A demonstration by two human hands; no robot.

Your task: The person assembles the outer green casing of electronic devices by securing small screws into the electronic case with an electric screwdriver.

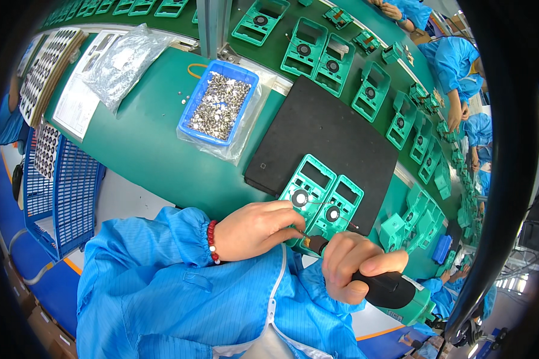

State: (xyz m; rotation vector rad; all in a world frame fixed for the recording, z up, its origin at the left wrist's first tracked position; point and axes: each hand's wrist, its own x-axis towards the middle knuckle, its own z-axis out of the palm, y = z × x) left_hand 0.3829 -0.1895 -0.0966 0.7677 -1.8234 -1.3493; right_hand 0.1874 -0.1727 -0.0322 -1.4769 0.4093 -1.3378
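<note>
Two green plastic housings (345, 210), each with a round speaker and thin wires, lie side by side on a black mat (341, 131). My right hand (356, 263) is wrapped round a black and green electric screwdriver (392, 292), whose bit end points left at the near end of the housings. My left hand (257, 230) is at that near end, thumb and fingers pinched together beside the bit. What sits between those fingertips, if anything, is too small to make out. A red bead bracelet circles my left wrist.
A blue bin (190, 113) of small metal parts sits left of the mat, near a clear plastic bag (126, 63). Further left are a tray of round black parts (49, 72) and a blue basket (78, 185). More housings (371, 93) line the bench beyond; co-workers sit at right.
</note>
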